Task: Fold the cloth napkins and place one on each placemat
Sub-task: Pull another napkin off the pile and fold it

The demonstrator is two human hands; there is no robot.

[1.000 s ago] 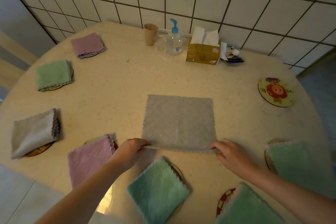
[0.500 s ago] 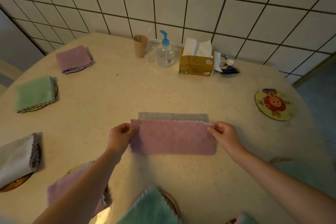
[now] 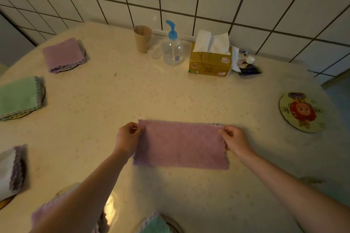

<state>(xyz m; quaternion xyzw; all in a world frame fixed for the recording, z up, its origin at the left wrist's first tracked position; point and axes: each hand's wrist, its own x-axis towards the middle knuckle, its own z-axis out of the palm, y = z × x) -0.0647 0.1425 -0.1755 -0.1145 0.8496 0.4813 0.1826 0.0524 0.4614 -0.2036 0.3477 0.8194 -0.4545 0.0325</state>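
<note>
A round cream table [image 3: 132, 96] carries a pink napkin [image 3: 180, 146] at centre. Far: cup [image 3: 142, 38], pump bottle [image 3: 172, 47], tissue box [image 3: 210, 60]. Right: bare placemat [image 3: 299, 112]. Left: purple [image 3: 62, 55], green [image 3: 18, 97] and white [image 3: 7, 170] folded napkins on mats.

No text can be made out for certain. The tissue box [image 3: 209, 62], well beyond the hands, bears small red and green labels, too blurred to read. The bottle [image 3: 172, 51] beside it carries a small unreadable blue label.
</note>
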